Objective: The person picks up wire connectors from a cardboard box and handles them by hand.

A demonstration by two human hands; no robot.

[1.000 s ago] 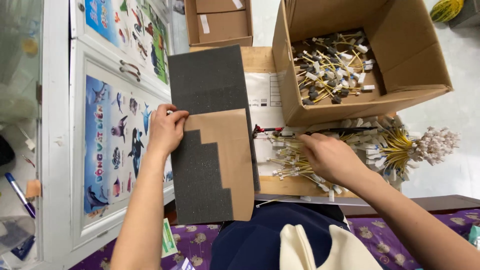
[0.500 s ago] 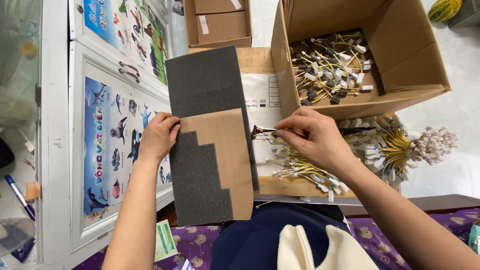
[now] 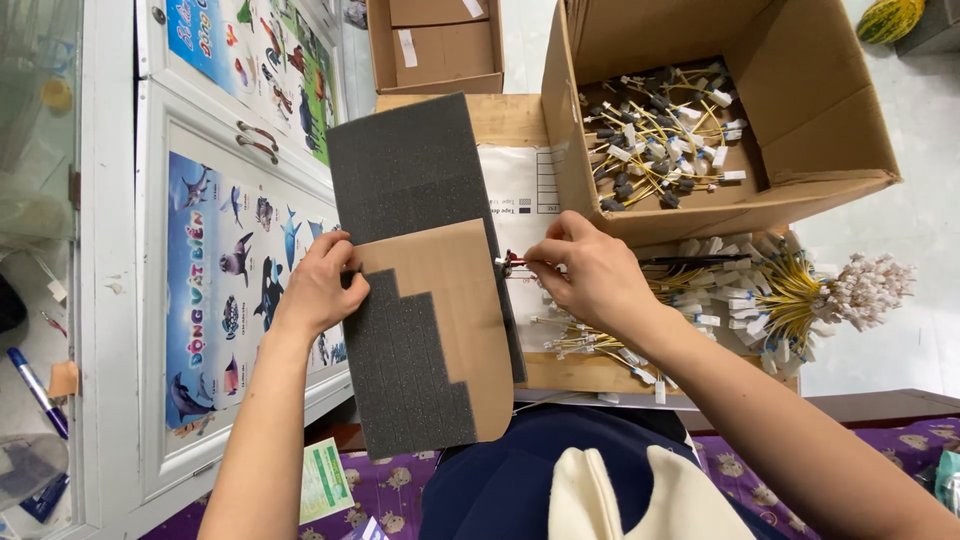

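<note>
Your left hand (image 3: 322, 285) steadies the dark foam sheet (image 3: 420, 270) flat by its left edge, while your right hand's (image 3: 590, 272) fingers pinch what looks like a small red-tipped connector (image 3: 508, 262) at the foam's right edge.

Counts of the things on the work surface

There are two hands: the left hand (image 3: 322, 285) and the right hand (image 3: 588, 272). One dark grey foam sheet (image 3: 415, 190) lies there with one stepped brown cardboard piece (image 3: 455, 300) on it. I count two open cardboard boxes: one big box (image 3: 830, 120) with many yellow-wired connectors, too many to count, and one small box (image 3: 435, 45) behind. One bundle of yellow wires (image 3: 800, 290) lies under the big box, and one white printed paper (image 3: 520, 185) beside the foam.
</note>
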